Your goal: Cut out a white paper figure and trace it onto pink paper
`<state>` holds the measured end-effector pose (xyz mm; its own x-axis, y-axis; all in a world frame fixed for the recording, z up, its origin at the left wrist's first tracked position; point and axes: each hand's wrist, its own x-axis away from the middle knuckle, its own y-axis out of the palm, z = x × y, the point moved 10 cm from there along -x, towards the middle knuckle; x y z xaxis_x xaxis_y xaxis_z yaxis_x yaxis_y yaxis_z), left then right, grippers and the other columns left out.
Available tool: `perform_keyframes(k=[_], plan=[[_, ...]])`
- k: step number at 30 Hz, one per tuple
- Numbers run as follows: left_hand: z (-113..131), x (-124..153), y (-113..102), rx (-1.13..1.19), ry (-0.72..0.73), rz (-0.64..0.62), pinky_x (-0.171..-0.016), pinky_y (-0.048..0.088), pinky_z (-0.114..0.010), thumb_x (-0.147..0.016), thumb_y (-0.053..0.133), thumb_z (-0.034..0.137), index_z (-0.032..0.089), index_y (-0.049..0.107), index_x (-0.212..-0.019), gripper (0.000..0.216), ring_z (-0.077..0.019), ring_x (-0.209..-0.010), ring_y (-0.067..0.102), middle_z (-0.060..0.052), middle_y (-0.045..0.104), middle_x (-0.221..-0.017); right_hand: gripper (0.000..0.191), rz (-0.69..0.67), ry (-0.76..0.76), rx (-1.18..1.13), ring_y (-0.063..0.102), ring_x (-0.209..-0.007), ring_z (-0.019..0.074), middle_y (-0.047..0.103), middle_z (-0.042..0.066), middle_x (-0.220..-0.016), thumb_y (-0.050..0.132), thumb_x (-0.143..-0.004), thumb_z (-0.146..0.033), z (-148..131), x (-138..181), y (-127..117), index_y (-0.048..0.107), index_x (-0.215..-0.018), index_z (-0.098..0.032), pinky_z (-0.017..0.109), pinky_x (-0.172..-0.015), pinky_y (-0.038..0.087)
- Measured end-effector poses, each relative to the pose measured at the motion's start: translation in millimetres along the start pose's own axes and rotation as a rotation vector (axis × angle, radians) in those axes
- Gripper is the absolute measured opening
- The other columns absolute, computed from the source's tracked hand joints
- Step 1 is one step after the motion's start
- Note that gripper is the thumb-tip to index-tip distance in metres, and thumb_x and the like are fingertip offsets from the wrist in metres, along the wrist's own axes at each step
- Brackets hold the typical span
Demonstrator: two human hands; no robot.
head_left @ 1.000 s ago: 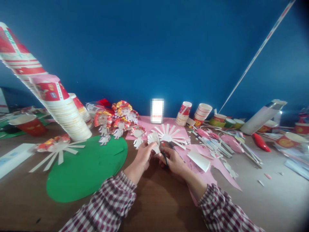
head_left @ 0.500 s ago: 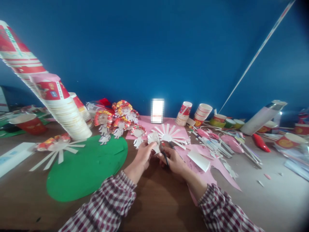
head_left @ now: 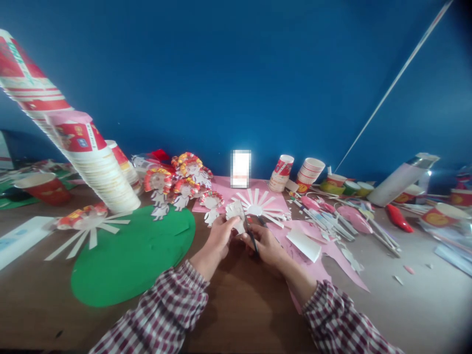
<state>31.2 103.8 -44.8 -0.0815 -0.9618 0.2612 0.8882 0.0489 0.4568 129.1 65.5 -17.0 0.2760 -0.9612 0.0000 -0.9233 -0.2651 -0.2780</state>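
Between thumb and fingers, my left hand [head_left: 220, 239] pinches a white paper cutout [head_left: 236, 215] with a scalloped outline. My right hand [head_left: 268, 247] is closed round black-handled scissors [head_left: 251, 238], and their blades lie against the right edge of the cutout. Some of the right fingers are hidden behind the handles. Just beyond the hands, a cut-up paper cup with strips fanned out [head_left: 256, 206] rests on pink paper [head_left: 201, 201]. Left of the cutout are paper lion figures [head_left: 211, 206] with red and yellow manes.
Tall stacked paper cups [head_left: 106, 172] lean at the left beside a green paper oval [head_left: 129, 260]. Shorter cup stacks [head_left: 280, 173] stand at the back. Pens and brushes [head_left: 332, 221], pink paper scraps and a red tube [head_left: 399, 218] lie to the right.
Almost nothing differs. The scissors have shifted very slightly at the cutout's edge, and both hands keep their places.
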Motion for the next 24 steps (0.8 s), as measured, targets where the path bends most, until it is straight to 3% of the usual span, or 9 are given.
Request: perform_keyframes(k=[24], plan=[[1.3,2.0,-0.2,0.05,-0.002,0.013,-0.042,0.041,-0.018,-0.056,0.072,0.019,0.012,0.06,-0.072,0.021,-0.0096,-0.048,0.056,0.001,0.062,-0.058,0.026,0.037,0.003,0.022,0.046,-0.047,0.0108,0.049,-0.004,-0.054,0.054,-0.08,-0.045,7.6,-1.2,-1.2,0.053,-0.077,-0.019,0.021,-0.045,0.035]])
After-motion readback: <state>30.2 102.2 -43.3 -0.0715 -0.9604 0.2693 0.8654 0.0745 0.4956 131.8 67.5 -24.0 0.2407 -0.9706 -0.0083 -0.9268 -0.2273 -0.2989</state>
